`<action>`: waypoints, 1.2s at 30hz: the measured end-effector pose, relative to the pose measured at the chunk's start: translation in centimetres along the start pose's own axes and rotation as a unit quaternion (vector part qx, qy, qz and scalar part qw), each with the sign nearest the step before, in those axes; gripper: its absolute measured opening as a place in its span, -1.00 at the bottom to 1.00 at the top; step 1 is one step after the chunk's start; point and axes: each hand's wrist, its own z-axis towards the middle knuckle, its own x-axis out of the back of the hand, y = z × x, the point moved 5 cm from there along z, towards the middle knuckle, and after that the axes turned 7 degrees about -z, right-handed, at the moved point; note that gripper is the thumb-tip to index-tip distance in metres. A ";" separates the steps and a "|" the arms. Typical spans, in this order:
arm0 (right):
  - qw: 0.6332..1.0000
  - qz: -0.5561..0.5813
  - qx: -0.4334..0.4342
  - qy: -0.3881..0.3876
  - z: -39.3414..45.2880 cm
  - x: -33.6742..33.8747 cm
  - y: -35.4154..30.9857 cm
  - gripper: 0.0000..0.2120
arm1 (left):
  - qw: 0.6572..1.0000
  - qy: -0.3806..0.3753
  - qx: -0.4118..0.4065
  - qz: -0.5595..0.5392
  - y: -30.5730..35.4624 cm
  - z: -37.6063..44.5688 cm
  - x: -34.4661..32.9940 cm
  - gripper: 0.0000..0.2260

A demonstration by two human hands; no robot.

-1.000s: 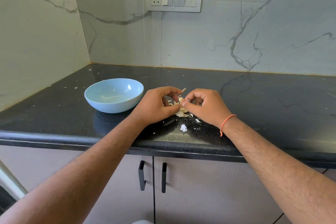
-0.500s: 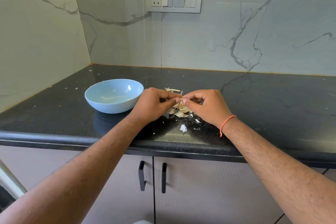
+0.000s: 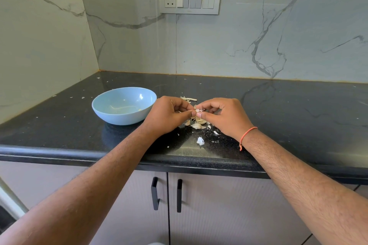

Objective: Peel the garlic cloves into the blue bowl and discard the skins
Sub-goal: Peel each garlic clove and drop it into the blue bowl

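Both hands meet above the black counter [image 3: 278, 105], a little back from its front edge, near the middle. Left hand [image 3: 169, 115] and right hand [image 3: 223, 117] each have fingers curled, thumb and forefinger tips pressed together on one small garlic clove [image 3: 199, 110]; a thin wisp of skin sticks up from it. Clove held just off the counter, between the two hands.

Directly under the hands: a loose heap of cloves and skins [image 3: 197, 122] on the counter. One white skin scrap [image 3: 200, 140] lies apart, nearer the front edge. A dry stem piece [image 3: 189, 99] lies behind the hands.

Blue bowl [image 3: 123, 105] sits upright just left of the left hand, towards the counter's left edge; contents hard to make out.

Orange thread band [image 3: 248, 134] on the right wrist. Small skin flecks scattered across the left part of the counter.
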 end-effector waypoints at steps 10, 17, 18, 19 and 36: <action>0.997 0.074 -0.003 -0.004 0.1 0.0 0.4 -0.88 | 0.998 -0.056 -0.008 -0.026 -0.2 0.2 -0.7 -0.92; 0.995 0.097 -0.028 -0.002 0.2 -0.2 1.0 -0.87 | 0.999 -0.023 0.001 -0.023 -0.3 0.4 -0.3 -0.91; 0.995 0.098 -0.036 0.001 0.2 -0.2 1.1 -0.88 | 1.000 -0.003 0.003 -0.021 -0.3 0.4 -0.1 -0.93; 0.994 0.098 -0.041 0.003 0.3 -0.1 1.2 -0.89 | 1.000 0.013 0.006 -0.016 -0.4 0.4 0.1 -0.95; 0.997 0.064 -0.033 -0.001 0.1 0.0 0.7 -0.76 | 0.998 0.029 -0.051 0.012 0.9 -0.3 0.3 -0.90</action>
